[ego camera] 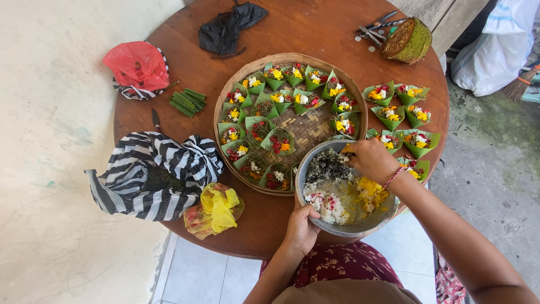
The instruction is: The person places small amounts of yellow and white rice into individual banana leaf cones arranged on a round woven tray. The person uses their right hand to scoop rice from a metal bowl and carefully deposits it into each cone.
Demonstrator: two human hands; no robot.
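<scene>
The left hand (302, 227) grips the rim of the metal bowl (360, 226) on the bench (315, 34). The right hand (370, 159) is closed, pinching petals over the bowl, beside the woven tray (281, 59).

The right hand (371, 159) covers part of the metal bowl (315, 217) and its fingertips are tucked in, so you cannot see what they pinch. The bowl hides the lower right edge of the woven tray (281, 58). The white sack (495, 50) at the upper right is cut off by the frame edge, and so is the broom (520, 84) beside it. The small metal tools (374, 31) near the top are too tiny to tell apart
</scene>
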